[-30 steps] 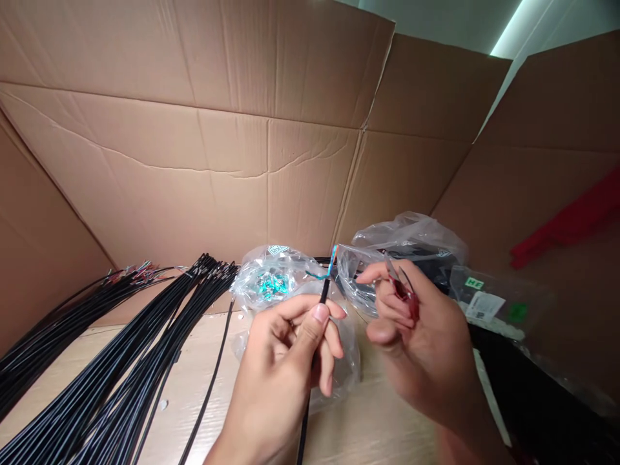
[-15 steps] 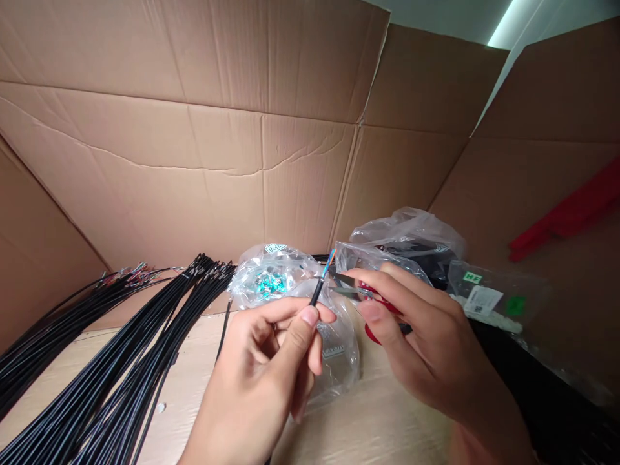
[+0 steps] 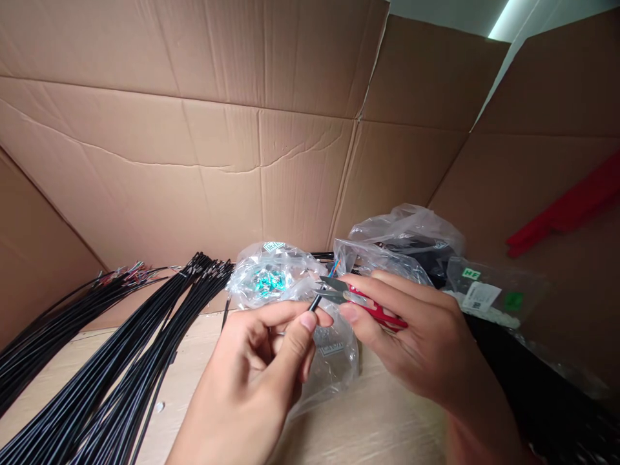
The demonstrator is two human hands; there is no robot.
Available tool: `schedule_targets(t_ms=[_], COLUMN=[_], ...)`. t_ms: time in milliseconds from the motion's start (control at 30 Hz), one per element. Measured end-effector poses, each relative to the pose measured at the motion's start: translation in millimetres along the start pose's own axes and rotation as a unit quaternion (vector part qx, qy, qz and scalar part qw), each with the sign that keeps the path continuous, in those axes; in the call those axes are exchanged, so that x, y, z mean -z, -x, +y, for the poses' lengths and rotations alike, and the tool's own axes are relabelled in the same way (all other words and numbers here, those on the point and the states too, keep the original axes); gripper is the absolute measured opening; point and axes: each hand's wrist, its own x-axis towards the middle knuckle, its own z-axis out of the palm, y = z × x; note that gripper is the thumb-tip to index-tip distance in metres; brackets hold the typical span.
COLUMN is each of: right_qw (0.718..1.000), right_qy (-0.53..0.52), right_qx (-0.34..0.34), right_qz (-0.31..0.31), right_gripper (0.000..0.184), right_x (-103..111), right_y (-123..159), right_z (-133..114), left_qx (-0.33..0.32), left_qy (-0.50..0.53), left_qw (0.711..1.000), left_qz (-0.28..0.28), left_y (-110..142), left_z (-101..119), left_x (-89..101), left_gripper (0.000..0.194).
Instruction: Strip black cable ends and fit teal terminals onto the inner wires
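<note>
My left hand (image 3: pixel 261 361) pinches the end of a thin black cable (image 3: pixel 315 301) between thumb and forefinger, its short coloured inner wires sticking up. My right hand (image 3: pixel 416 336) grips small red-handled snips (image 3: pixel 361 300), the metal blades pointing left and set around the coloured wires just above the black jacket. Both hands hover over a wooden tabletop (image 3: pixel 203 361), in front of clear plastic bags.
A big bundle of black cables (image 3: pixel 121 361) fans across the left of the table. A clear bag of small teal parts (image 3: pixel 266 278) and other plastic bags (image 3: pixel 407 239) lie behind the hands. Cardboard walls (image 3: pixel 194 161) enclose the space; something red (image 3: pixel 566 213) rests at the right.
My right hand turned the snips from tucked in the palm to blades pointing left, and brought them onto the cable's coloured wires. My left hand lowered the cable end slightly.
</note>
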Motion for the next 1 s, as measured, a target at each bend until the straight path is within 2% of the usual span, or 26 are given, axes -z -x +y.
schedule_targets(t_ms=[100, 233, 300, 400, 500, 667, 867, 1000], right_qw=[1.000, 0.998, 0.996, 0.994, 0.995, 0.992, 0.986, 0.981], right_qy=[-0.022, -0.053, -0.067, -0.071, -0.066, -0.092, -0.120, -0.136], right_qx=[-0.004, -0.029, -0.050, -0.075, -0.079, -0.084, -0.102, -0.112], right_qz=[0.000, -0.023, -0.036, -0.023, -0.014, -0.032, -0.063, -0.083], right_gripper=[0.017, 0.012, 0.011, 0.010, 0.010, 0.009, 0.013, 0.018], right_x=[-1, 0, 1, 1, 0, -4, -9, -17], right_y=[-1, -2, -3, -4, -4, -2, -5, -5], right_z=[0, -1, -2, -3, -3, 3, 5, 4], left_qx=[0.023, 0.009, 0.000, -0.022, -0.046, -0.003, -0.006, -0.026], left_qy=[0.015, 0.009, -0.011, -0.050, -0.018, 0.089, 0.053, 0.012], left_qw=[0.999, 1.000, 0.999, 0.996, 0.998, 0.996, 0.998, 0.999], left_qz=[0.022, 0.005, 0.032, 0.073, 0.050, 0.000, 0.022, 0.036], left_y=[2, 2, 1, 1, -1, -7, -14, -14], left_z=[4, 2, -1, -4, -3, -2, -6, -4], left_x=[-1.9, -0.6, 0.3, 1.2, 1.0, 0.4, 3.9, 7.9], left_gripper=[0.050, 0.048, 0.045, 0.043, 0.034, 0.026, 0.032, 0.028])
